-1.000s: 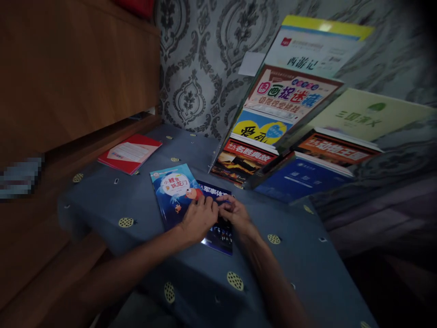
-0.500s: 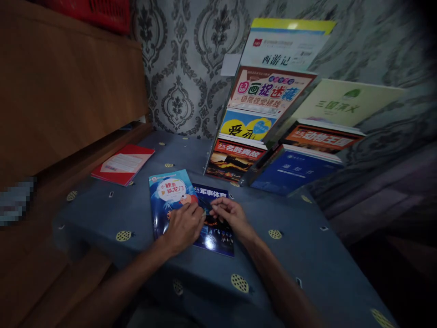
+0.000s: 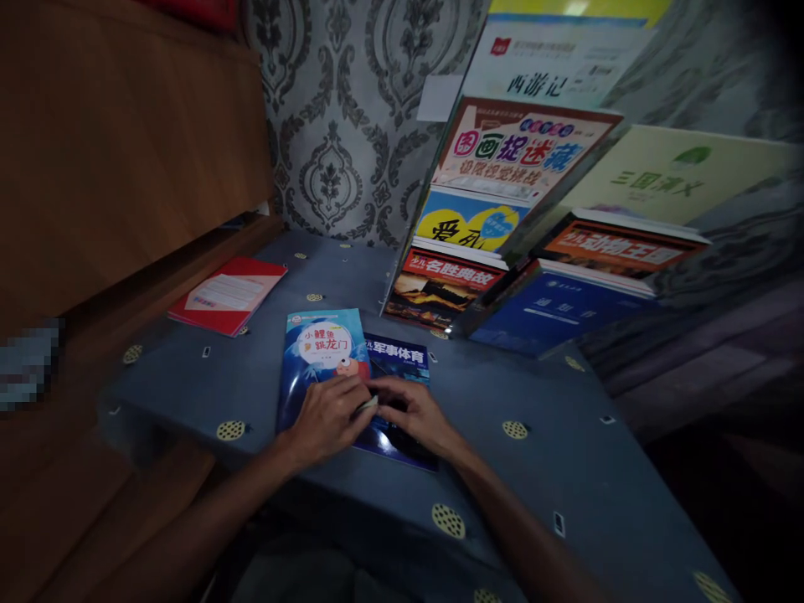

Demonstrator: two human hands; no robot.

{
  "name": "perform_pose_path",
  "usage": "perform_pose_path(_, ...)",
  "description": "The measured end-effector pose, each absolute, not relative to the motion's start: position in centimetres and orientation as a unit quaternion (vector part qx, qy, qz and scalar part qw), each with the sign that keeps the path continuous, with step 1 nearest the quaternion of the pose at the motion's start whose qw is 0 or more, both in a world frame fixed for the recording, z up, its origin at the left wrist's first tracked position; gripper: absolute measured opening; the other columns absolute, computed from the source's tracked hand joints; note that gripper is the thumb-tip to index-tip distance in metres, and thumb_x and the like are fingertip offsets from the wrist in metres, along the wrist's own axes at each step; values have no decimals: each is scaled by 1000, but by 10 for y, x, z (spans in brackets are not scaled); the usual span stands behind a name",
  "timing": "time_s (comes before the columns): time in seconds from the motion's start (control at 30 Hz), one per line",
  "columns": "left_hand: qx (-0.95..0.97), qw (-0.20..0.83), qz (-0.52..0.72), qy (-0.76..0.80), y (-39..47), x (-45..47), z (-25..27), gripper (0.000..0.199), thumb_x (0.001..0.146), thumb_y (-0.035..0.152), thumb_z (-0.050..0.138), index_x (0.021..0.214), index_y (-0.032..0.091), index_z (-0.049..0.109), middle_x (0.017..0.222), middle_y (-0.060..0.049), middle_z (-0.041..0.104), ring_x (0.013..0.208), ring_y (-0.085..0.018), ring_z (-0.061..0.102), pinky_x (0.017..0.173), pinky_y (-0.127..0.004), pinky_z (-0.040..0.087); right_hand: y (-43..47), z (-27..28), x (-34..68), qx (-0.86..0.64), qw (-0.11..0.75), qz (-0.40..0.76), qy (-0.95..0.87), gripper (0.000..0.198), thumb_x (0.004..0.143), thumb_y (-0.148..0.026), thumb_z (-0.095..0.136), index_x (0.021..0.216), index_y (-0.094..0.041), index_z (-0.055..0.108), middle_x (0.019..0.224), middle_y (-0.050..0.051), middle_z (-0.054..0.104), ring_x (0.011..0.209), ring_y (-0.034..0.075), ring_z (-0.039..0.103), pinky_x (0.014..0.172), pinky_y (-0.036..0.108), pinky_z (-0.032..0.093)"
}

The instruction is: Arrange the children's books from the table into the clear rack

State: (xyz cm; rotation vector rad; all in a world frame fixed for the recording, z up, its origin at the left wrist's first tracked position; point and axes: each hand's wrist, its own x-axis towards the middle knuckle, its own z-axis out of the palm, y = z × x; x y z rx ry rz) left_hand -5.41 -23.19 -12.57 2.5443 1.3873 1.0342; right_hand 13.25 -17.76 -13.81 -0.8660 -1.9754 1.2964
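Over the two books, my left hand (image 3: 332,416) is closed with its fingers curled, holding a small pale flat piece (image 3: 369,404) whose kind I cannot make out. My right hand (image 3: 415,412) meets it from the right, fingers bent and thumb tip at the pale piece; what they grip is hidden. Beneath my left hand lies a light-blue children's book (image 3: 323,347) with a red fish on its cover. It overlaps a dark blue book (image 3: 402,452), which my right hand partly covers.
Several books stand in a clear rack (image 3: 461,322) at the back right, including a blue one (image 3: 553,314) in front. Red booklets (image 3: 229,293) lie at the left of the patterned tablecloth (image 3: 502,477). A wooden cabinet (image 3: 131,151) borders the left side.
My hands have come together, the right moving left to meet the left one. A pale edge now shows between the fingers. The view has shifted, with the rack appearing larger and further right.
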Motion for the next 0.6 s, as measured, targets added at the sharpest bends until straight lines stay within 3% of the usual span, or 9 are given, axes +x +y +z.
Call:
perform_pose_path(0.1,834,28,330,441,-234,-57,-127,19,96,29,49,87,18,62,84,-5,68,79,-17,65,69,-28,50,-178,-140,134,-335,307,501,-736,22,76,-26,69,98,-22,72,76,-1,70,69,15,63,68,27,49)
perform_pose_path(0.3,837,30,324,440,-235,-60,-132,14,94,32,55,90,18,59,87,-3,67,79,-16,65,69,-27,50,-178,-139,137,-305,293,499,-757,7,78,-26,69,84,-23,72,87,1,75,81,19,68,78,31,51)
perform_pose_path(0.6,846,120,294,427,-234,-74,-134,32,89,50,61,95,19,60,99,-5,68,94,-20,65,80,-30,50,-173,-143,140,-256,299,473,-788,32,75,-51,76,87,-21,74,99,8,76,97,24,71,84,35,55)
